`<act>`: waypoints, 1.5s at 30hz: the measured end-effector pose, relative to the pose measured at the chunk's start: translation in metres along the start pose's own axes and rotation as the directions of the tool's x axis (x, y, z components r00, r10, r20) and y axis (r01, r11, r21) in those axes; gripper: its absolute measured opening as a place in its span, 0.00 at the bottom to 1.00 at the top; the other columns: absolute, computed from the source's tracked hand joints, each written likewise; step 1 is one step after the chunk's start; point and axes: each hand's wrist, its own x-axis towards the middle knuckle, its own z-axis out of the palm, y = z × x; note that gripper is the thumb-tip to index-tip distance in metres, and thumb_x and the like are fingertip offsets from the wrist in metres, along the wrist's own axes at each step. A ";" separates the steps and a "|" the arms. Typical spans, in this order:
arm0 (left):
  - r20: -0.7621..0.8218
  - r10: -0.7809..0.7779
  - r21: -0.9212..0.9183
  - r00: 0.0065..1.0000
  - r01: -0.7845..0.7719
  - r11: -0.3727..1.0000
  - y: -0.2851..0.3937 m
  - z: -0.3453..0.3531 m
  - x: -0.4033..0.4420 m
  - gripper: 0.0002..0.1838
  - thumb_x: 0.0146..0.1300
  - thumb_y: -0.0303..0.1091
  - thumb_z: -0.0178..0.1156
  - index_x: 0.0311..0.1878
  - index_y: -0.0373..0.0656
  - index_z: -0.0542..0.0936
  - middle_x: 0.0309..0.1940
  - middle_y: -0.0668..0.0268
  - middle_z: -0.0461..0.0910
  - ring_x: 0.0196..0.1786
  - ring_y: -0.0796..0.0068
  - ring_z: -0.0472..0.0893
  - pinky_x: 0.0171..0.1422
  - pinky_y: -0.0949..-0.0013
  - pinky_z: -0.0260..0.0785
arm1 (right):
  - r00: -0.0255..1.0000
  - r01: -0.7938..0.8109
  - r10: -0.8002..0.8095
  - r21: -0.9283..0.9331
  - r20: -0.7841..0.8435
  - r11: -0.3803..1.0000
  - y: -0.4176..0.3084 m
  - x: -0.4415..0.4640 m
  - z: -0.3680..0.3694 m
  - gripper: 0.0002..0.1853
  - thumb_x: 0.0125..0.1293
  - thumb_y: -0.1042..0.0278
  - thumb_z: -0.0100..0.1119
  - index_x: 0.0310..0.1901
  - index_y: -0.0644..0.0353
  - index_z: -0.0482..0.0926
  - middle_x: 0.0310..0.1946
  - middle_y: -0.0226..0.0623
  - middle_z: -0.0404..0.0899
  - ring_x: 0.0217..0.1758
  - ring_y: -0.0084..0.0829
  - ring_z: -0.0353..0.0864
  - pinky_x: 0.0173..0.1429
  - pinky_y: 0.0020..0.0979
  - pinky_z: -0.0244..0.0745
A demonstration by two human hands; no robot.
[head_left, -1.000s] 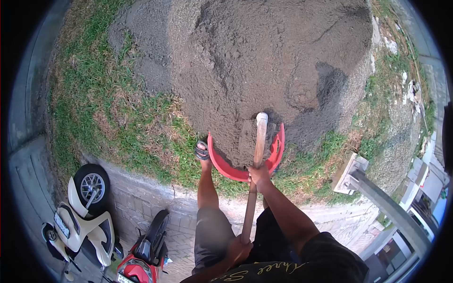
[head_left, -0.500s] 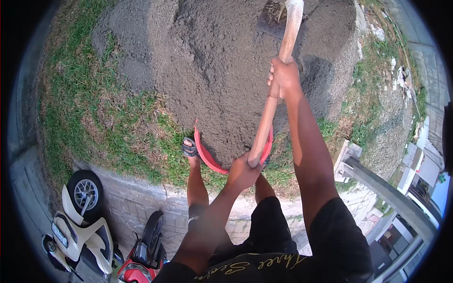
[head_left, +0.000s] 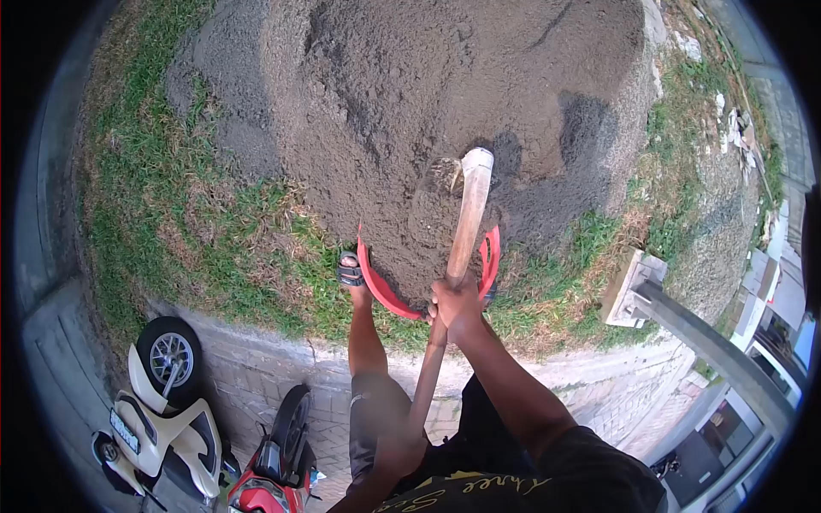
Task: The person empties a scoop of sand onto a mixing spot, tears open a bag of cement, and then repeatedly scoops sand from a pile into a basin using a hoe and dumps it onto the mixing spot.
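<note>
My right hand (head_left: 455,301) is wrapped round the middle of a wooden hoe handle (head_left: 470,218). Lower down, near my waist, my left hand (head_left: 402,449) grips the handle's rear end. The hoe's white-capped head end points away from me over the grey sand pile (head_left: 385,94), and its blade, coated with sand, lies low against the sand just left of the cap. Between my feet a red curved container (head_left: 386,296) holds sand heaped against the pile; its rim shows at the left, front and right.
Grass (head_left: 231,256) borders the pile. My sandalled foot (head_left: 350,268) stands beside the red rim. Behind a low concrete kerb are a cream scooter (head_left: 162,427) and a red motorcycle (head_left: 265,479). A metal post on a concrete base (head_left: 631,291) stands at the right.
The hoe first swung up and forward over the pile, then came back down toward me. Both hands moved back with it, the left one to my waist.
</note>
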 end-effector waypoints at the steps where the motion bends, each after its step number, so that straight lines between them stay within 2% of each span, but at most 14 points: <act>1: 0.039 -0.069 0.020 0.997 0.068 0.997 0.013 -0.010 -0.010 0.14 0.50 0.32 0.63 0.37 0.34 0.78 0.28 0.49 0.81 0.38 0.51 0.84 0.42 0.59 0.76 | 1.000 0.006 -0.007 0.018 0.016 1.000 -0.007 -0.013 0.003 0.14 0.60 0.77 0.53 0.43 0.56 0.59 0.22 0.33 0.67 0.15 0.27 0.69 0.16 0.33 0.69; 7: -0.036 -0.109 -0.146 0.993 0.102 0.984 0.075 -0.020 0.044 0.15 0.50 0.33 0.63 0.40 0.35 0.78 0.28 0.50 0.81 0.36 0.52 0.84 0.42 0.57 0.76 | 0.968 0.208 -0.213 0.050 0.131 0.977 -0.116 0.004 0.011 0.13 0.63 0.73 0.55 0.43 0.55 0.60 0.22 0.33 0.67 0.15 0.27 0.69 0.17 0.34 0.69; 11: -0.215 0.203 -0.092 0.955 -0.227 0.970 0.120 -0.040 0.158 0.19 0.54 0.33 0.64 0.47 0.36 0.75 0.25 0.57 0.80 0.28 0.64 0.82 0.33 0.64 0.73 | 0.938 0.345 -0.340 -0.079 0.067 0.935 -0.192 0.050 0.017 0.20 0.64 0.62 0.61 0.49 0.57 0.62 0.30 0.37 0.71 0.21 0.30 0.73 0.23 0.35 0.75; 15: 0.042 0.147 -0.385 0.988 -0.120 0.915 0.158 -0.076 0.217 0.19 0.55 0.33 0.66 0.48 0.37 0.74 0.23 0.66 0.74 0.23 0.76 0.74 0.26 0.68 0.67 | 0.919 0.387 -0.395 -0.224 0.013 0.894 -0.165 0.074 -0.025 0.30 0.65 0.42 0.57 0.56 0.59 0.63 0.37 0.41 0.73 0.27 0.35 0.78 0.30 0.38 0.80; 20: -0.302 0.160 0.132 0.940 -0.125 0.983 0.162 -0.160 0.183 0.23 0.51 0.33 0.69 0.49 0.35 0.75 0.26 0.60 0.78 0.26 0.71 0.78 0.32 0.64 0.70 | 0.994 0.013 -0.012 0.006 -0.107 1.000 -0.064 0.086 -0.121 0.35 0.66 0.36 0.50 0.59 0.61 0.63 0.41 0.47 0.75 0.33 0.42 0.82 0.35 0.42 0.82; 23: -0.317 0.314 0.574 0.895 -0.082 0.814 0.178 -0.189 0.185 0.24 0.46 0.33 0.72 0.48 0.34 0.78 0.30 0.55 0.81 0.27 0.59 0.81 0.35 0.61 0.72 | 0.982 -0.147 0.143 -0.027 -0.127 0.989 0.021 0.100 -0.176 0.33 0.67 0.37 0.50 0.57 0.61 0.64 0.41 0.47 0.76 0.33 0.42 0.82 0.38 0.45 0.82; 27: -0.308 0.339 0.807 0.889 0.056 0.587 0.220 -0.201 0.182 0.28 0.45 0.33 0.72 0.52 0.38 0.77 0.37 0.58 0.82 0.36 0.57 0.82 0.45 0.60 0.73 | 0.956 -0.262 0.263 0.025 -0.127 0.965 0.107 0.100 -0.221 0.30 0.67 0.39 0.51 0.51 0.62 0.65 0.40 0.48 0.76 0.32 0.41 0.81 0.38 0.44 0.82; 30: -0.135 0.705 0.988 0.696 0.039 0.151 0.219 -0.175 0.176 0.31 0.48 0.33 0.70 0.59 0.49 0.74 0.52 0.66 0.77 0.58 0.65 0.75 0.66 0.55 0.62 | 0.943 -0.269 0.255 -0.039 -0.213 0.962 0.119 0.106 -0.232 0.29 0.66 0.39 0.53 0.48 0.61 0.66 0.35 0.43 0.77 0.30 0.39 0.81 0.34 0.40 0.80; 35: 0.112 0.937 0.962 0.331 -0.273 -0.019 0.168 -0.111 0.178 0.19 0.54 0.30 0.65 0.50 0.48 0.76 0.48 0.62 0.76 0.56 0.60 0.75 0.62 0.51 0.64 | 0.934 -0.197 0.103 -0.252 -0.341 0.948 0.136 0.162 -0.255 0.22 0.64 0.46 0.59 0.42 0.61 0.77 0.30 0.42 0.81 0.26 0.35 0.81 0.33 0.35 0.77; 37: 0.136 0.874 0.825 0.466 -0.541 0.160 0.122 -0.090 0.182 0.15 0.57 0.31 0.63 0.48 0.47 0.76 0.48 0.59 0.76 0.54 0.58 0.76 0.59 0.53 0.65 | 0.919 -0.113 -0.171 -0.654 -0.355 0.748 0.141 0.192 -0.260 0.24 0.62 0.46 0.61 0.42 0.64 0.79 0.36 0.49 0.83 0.38 0.42 0.83 0.45 0.38 0.76; 39: 0.037 0.668 0.548 0.743 -0.575 0.608 0.065 -0.066 0.220 0.15 0.58 0.33 0.63 0.49 0.46 0.76 0.47 0.59 0.76 0.50 0.61 0.76 0.55 0.58 0.67 | 0.958 -0.019 -0.161 -0.612 -0.238 0.791 0.134 0.218 -0.263 0.27 0.59 0.43 0.63 0.42 0.64 0.80 0.40 0.53 0.82 0.49 0.46 0.82 0.53 0.40 0.74; 42: -0.197 -0.074 0.097 0.978 0.095 0.991 -0.097 -0.042 0.323 0.18 0.66 0.43 0.56 0.52 0.42 0.73 0.48 0.60 0.77 0.47 0.65 0.76 0.51 0.64 0.68 | 0.863 0.234 -0.473 -0.691 -0.176 0.684 0.160 0.286 -0.262 0.28 0.58 0.44 0.65 0.41 0.68 0.78 0.38 0.50 0.82 0.45 0.43 0.82 0.50 0.38 0.75; 44: -0.169 -0.383 -0.074 0.908 0.376 0.924 -0.185 -0.042 0.392 0.20 0.69 0.48 0.52 0.54 0.42 0.72 0.47 0.61 0.77 0.46 0.67 0.76 0.51 0.66 0.68 | 0.803 0.307 -0.559 -0.660 -0.207 0.686 0.141 0.293 -0.249 0.28 0.59 0.46 0.65 0.41 0.69 0.78 0.36 0.48 0.83 0.41 0.41 0.83 0.49 0.38 0.75; 45: -0.163 -0.458 -0.357 0.874 0.380 0.853 -0.220 -0.037 0.417 0.25 0.71 0.52 0.46 0.58 0.41 0.70 0.51 0.60 0.76 0.49 0.66 0.76 0.54 0.63 0.68 | 0.896 0.303 -0.435 -0.588 -0.092 0.750 0.133 0.306 -0.248 0.27 0.61 0.46 0.64 0.41 0.69 0.77 0.32 0.43 0.80 0.35 0.37 0.81 0.43 0.37 0.75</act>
